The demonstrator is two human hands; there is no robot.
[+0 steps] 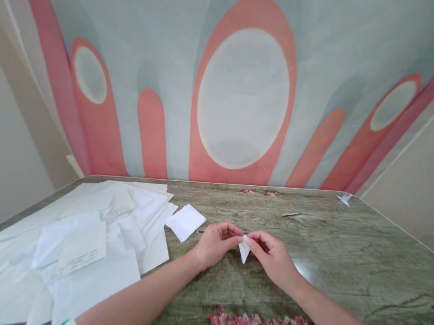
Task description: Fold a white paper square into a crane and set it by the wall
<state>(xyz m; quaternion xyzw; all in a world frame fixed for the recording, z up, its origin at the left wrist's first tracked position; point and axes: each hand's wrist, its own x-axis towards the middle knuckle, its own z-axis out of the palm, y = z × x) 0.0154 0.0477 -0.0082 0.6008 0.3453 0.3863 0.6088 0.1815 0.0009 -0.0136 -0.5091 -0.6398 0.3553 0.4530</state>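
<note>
Between my two hands hangs a small folded white paper [244, 250], its narrow point facing down toward the wood-patterned table. My left hand [216, 242] pinches its upper left edge between thumb and fingers. On the other side, my right hand [271, 257] pinches the upper right edge in the same way. The fingertips of both hands nearly meet at the top of the paper. A small stack of white paper squares [186, 222] lies just beyond and to the left of my left hand.
Many loose white sheets [95, 283] cover the table's left side, some with printing. A small folded paper bird [345, 199] sits at the far right corner. The wood-patterned table [363, 254] ends at a wall with a pink and grey covering [238, 179].
</note>
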